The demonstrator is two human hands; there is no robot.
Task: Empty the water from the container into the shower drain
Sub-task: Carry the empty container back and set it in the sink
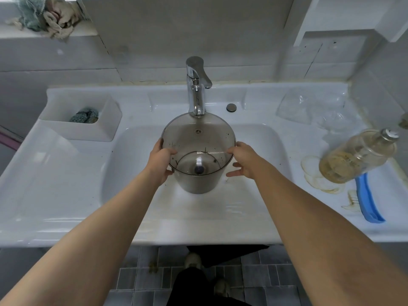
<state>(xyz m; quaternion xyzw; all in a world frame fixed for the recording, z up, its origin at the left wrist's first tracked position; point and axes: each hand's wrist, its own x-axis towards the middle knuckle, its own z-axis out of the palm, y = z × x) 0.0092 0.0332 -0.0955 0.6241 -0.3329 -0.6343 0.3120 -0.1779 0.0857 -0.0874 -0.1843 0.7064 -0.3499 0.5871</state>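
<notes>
A smoky see-through round container (198, 140) stands upright in the white sink basin (136, 151), right under the chrome tap (196, 85). Dark specks cling to its inner wall, and a little water seems to lie at its bottom. My left hand (162, 161) grips its left side, thumb over the wall. My right hand (241, 161) touches its right side with the thumb on the wall and the other fingers spread loosely below. No shower drain is in view.
A white box (66, 122) with a cloth inside sits on the left of the counter. At right lie a dirty clear bottle (355, 157), a blue brush (368, 202) and crumpled clear plastic (309, 107). Rags lie on a shelf (44, 16). Grey floor tiles show below.
</notes>
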